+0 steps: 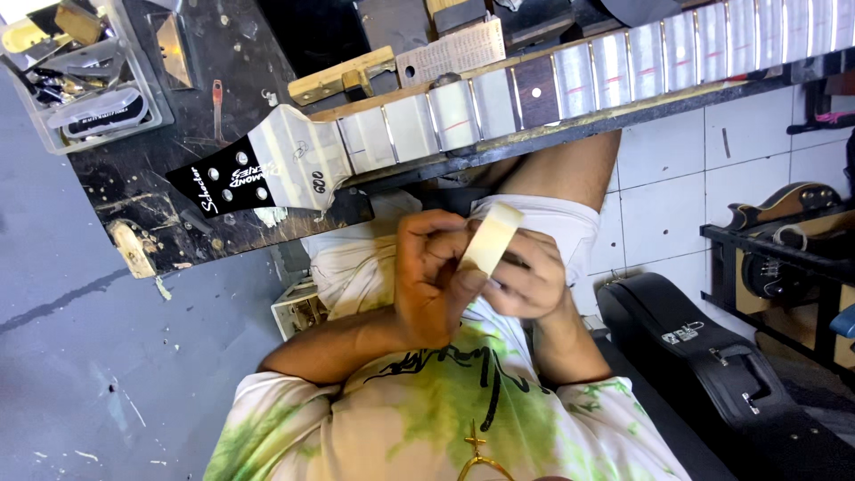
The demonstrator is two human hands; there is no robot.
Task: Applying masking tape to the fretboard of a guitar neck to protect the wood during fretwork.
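Both your left hand (432, 281) and right hand (532, 287) are gripping the cream tape roll (490, 237) over your lap, while the guitar neck (534, 89) is lying just beyond it on the tabletop (134, 178), its long axis running left to right.

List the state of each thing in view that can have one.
Tape roll: held in left hand and right hand.
Guitar neck: lying on bench, fretboard mostly taped, one space bare.
Guitar case: shut.
Parts box: open, lidless.
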